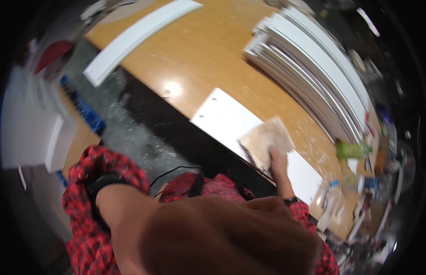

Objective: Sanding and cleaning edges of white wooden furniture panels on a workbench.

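Along the table's near edge lies a panel, with a cloth on it and the right hand on the cloth. A strip overhangs that edge toward the left corner. Stacked boards lie behind the panel.

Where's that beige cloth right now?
In the head view, right of centre: the beige cloth is on the white panel at the near edge of the wooden table, with the right hand on it.

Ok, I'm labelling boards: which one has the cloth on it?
The white board along the near edge of the table, with the right hand on its cloth; the narrow upper-left board and the stack have none.
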`<action>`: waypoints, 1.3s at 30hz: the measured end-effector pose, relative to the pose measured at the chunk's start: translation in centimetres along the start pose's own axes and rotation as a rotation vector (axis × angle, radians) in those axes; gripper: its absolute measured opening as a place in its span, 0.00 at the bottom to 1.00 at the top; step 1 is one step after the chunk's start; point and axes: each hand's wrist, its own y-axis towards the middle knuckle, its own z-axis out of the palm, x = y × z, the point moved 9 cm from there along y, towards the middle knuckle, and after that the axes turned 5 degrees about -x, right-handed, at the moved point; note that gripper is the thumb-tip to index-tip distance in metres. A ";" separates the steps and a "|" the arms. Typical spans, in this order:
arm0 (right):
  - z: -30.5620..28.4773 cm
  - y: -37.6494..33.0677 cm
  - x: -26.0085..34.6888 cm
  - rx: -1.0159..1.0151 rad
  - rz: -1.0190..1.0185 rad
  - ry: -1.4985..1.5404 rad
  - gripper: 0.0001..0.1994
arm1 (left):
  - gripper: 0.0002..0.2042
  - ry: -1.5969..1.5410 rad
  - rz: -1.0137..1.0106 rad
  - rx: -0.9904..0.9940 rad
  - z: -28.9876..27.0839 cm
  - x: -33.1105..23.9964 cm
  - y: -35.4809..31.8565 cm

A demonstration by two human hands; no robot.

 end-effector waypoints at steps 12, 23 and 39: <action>0.1 -0.2 1.7 -0.037 -0.089 -0.015 0.23 | 0.12 -0.055 -0.065 -0.107 0.7 3.8 -2.2; 0.7 -0.5 1.6 -0.009 -0.024 0.103 0.22 | 0.12 0.617 -0.059 0.353 2.9 4.4 -2.9; 0.7 -0.9 1.1 -0.014 -0.047 0.206 0.21 | 0.18 1.411 -0.113 -1.414 -41.0 1.2 -21.3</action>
